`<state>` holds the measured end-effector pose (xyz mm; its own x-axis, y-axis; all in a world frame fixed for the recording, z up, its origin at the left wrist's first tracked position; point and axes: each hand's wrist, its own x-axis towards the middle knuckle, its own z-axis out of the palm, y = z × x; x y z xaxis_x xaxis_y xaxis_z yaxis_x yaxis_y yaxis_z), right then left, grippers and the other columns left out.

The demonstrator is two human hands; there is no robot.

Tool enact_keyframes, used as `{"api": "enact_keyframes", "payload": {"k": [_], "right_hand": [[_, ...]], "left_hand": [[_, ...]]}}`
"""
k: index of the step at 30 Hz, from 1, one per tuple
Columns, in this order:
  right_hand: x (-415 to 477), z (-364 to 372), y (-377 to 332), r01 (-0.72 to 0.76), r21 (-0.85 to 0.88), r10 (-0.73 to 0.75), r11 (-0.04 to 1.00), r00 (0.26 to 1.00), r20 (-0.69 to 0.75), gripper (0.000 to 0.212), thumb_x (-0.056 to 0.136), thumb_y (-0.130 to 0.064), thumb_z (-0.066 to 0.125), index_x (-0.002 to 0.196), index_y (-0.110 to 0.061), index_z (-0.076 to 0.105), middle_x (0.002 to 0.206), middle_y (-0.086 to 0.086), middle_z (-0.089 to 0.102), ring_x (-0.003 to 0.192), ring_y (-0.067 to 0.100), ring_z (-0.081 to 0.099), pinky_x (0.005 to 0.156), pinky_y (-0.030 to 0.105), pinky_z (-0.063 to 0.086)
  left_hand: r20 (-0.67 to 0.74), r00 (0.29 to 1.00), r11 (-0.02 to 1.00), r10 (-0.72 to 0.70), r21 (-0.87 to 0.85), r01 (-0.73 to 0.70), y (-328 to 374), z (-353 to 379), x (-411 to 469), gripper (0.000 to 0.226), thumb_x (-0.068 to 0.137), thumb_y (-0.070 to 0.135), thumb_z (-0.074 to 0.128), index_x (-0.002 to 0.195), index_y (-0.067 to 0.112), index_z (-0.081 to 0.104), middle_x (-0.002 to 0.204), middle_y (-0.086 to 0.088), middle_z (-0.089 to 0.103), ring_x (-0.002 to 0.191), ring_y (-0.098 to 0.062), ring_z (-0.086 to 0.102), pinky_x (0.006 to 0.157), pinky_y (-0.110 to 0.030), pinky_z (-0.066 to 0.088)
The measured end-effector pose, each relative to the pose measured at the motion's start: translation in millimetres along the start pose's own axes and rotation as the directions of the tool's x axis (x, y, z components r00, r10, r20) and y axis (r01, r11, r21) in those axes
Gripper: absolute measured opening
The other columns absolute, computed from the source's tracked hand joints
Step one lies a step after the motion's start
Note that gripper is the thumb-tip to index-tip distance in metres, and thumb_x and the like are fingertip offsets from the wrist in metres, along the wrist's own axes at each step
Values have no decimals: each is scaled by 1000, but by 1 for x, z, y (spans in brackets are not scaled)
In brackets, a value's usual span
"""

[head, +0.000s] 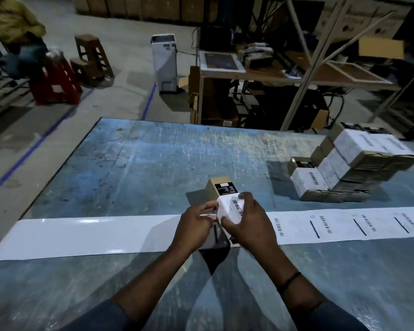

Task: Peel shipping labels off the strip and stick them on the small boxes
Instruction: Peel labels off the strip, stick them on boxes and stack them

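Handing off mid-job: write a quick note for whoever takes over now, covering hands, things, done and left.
Left hand and right hand both grip the small box, folding a label onto it above the strip.
Done: labelled boxes stacked at the table's right; the strip's left stretch is bare backing.
Left: press this label flat, then use the labels remaining on the strip's right stretch.

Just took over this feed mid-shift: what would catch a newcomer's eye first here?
The left hand and right hand meet at centre, holding a white barcode label on a small box. Beneath them a long white strip crosses the blue table, bare leftward, printed labels rightward. A stack of labelled boxes sits at far right.
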<state>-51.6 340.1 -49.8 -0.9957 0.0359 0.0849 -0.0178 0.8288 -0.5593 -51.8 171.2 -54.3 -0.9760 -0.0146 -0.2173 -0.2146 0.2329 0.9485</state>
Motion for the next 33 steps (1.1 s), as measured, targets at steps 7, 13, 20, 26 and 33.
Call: {"api": "enact_keyframes", "payload": {"k": [7,13,20,26,33], "right_hand": [[25,-89,73,28,-107,-56,994,962,-266,62,77,-54,75,120,-16,51,109,16,67,101,39,63,74,43,52],[65,-130,123,-29,-265,-72,964,929,-364,57,87,-53,64,124,-12,51,105,20,64,99,40,60,77,44,52],[113,-135,152,-96,-562,-107,821,942,-317,41,86,-43,66,107,-7,66,99,19,67,100,38,55,85,47,41],[131,-120,168,-94,-650,-150,754,939,-309,24,79,-23,74,94,-5,66,94,16,64,94,37,58,85,47,36],[134,-118,168,-134,-660,-89,740,952,-293,38,78,-21,71,109,-1,65,103,19,64,101,38,57,88,47,34]], "left_hand": [[108,983,988,150,26,-154,70,111,22,49,96,0,59,138,24,67,139,4,66,124,-18,65,104,-42,55],[157,961,974,227,-9,-228,112,184,69,54,88,0,55,139,14,65,136,-5,68,122,-23,65,105,-48,54],[254,951,984,176,-21,-176,126,228,120,45,99,-10,46,139,4,62,135,-7,64,119,-27,63,106,-51,53],[261,958,993,120,-44,-113,122,245,146,60,95,-19,39,145,8,57,149,-8,55,135,-24,54,106,-40,53],[261,957,992,123,-61,-111,122,251,149,62,95,-17,41,146,15,55,152,-4,54,144,-19,46,111,-48,49]]}}
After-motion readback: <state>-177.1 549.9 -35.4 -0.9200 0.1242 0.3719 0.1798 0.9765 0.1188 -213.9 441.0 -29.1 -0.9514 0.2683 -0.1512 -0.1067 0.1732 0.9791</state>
